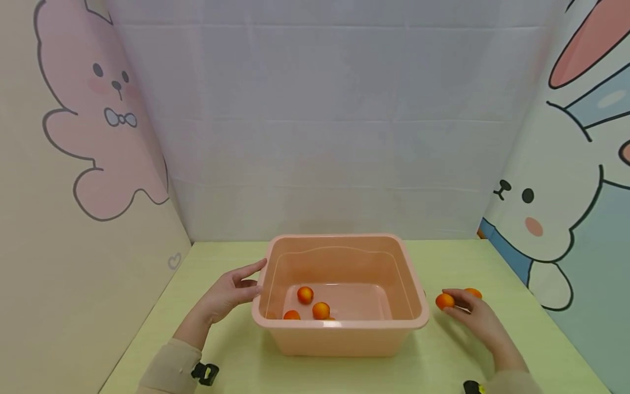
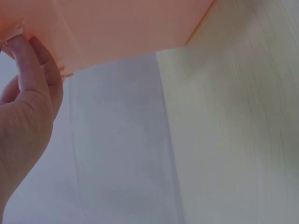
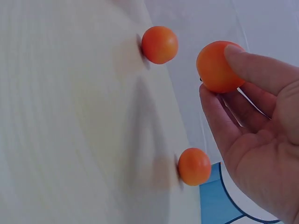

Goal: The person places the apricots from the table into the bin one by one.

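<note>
We have our right hand (image 1: 479, 320) to the right of the pink tub (image 1: 339, 334), with thumb and fingers pinching one small orange fruit (image 1: 444, 301) lifted just off the surface (image 1: 236, 355). The right wrist view shows this fruit (image 3: 217, 66) held between thumb tip and fingertips, with two more loose fruits on the surface nearby, one (image 3: 160, 45) farther off and one (image 3: 194, 166) close below the palm. In the head view only one of these (image 1: 473, 293) shows, just behind the hand. Our left hand (image 1: 228, 293) has its fingers spread and relaxed, the fingertips touching the tub's left wall just under the rim; the left wrist view confirms the fingertips (image 2: 21, 51) resting against the pink wall, holding nothing.

Inside the tub we count at least three fruits on the floor toward the front left, among them one (image 1: 305, 295) and another (image 1: 321, 310).

We judge that we are mid-transfer, gathering loose fruits into the tub while the left hand steadies it. The next move calls for carrying the pinched fruit leftward over the rim and letting go low, so it does not bounce out.
</note>
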Action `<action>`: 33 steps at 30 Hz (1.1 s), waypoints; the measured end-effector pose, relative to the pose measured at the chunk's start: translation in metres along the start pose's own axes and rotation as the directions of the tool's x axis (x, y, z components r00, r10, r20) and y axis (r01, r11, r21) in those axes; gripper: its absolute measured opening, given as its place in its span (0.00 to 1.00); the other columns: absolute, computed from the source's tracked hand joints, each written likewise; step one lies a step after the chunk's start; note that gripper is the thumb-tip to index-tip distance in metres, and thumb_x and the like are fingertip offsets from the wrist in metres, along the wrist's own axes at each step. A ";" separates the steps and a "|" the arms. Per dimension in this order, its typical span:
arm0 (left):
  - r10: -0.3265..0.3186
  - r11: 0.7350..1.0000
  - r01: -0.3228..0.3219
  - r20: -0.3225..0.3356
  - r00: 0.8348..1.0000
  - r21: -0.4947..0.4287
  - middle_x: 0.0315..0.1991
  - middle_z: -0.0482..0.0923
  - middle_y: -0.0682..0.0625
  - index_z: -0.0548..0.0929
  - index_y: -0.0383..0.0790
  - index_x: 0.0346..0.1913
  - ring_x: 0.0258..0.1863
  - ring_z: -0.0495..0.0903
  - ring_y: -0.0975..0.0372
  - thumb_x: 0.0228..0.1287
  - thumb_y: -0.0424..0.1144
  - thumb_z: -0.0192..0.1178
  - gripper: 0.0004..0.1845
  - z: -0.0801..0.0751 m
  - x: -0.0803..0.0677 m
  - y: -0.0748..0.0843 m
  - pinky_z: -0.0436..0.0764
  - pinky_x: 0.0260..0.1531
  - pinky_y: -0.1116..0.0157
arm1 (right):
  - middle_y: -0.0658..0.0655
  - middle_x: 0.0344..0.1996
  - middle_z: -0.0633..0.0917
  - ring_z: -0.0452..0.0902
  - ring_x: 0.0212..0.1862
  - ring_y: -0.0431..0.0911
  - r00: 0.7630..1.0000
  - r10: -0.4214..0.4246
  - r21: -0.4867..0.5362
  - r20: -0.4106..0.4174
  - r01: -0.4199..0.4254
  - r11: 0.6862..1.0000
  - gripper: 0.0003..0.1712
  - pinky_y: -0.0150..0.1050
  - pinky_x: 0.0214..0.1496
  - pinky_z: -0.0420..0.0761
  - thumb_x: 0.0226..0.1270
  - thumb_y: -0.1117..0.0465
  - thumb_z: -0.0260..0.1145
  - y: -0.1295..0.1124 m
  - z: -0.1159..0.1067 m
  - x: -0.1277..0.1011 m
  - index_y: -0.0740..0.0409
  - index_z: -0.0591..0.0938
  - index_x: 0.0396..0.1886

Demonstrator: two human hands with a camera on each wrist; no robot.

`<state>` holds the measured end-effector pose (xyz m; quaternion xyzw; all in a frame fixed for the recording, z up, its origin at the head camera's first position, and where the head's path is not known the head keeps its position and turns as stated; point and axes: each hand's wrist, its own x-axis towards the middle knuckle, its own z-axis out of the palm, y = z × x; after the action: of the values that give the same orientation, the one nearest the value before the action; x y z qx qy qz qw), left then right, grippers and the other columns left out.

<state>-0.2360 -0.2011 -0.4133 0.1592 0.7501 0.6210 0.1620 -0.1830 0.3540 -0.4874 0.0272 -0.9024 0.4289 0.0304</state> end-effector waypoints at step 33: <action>-0.017 1.000 0.017 -0.012 1.000 0.022 0.65 0.70 0.36 0.62 0.41 0.76 0.49 0.79 0.54 0.65 0.36 0.67 0.38 0.000 0.001 0.001 0.82 0.49 0.60 | 0.66 0.59 0.76 0.72 0.49 0.22 0.962 -0.272 0.006 -0.010 0.272 0.962 0.29 0.20 0.47 0.75 0.73 0.56 0.63 -0.130 -0.073 0.056 0.63 0.70 0.69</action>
<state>-0.2366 -0.2009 -0.4118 0.1509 0.7592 0.6122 0.1613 -0.2265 0.3275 -0.3370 0.1490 -0.8885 0.4240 0.0929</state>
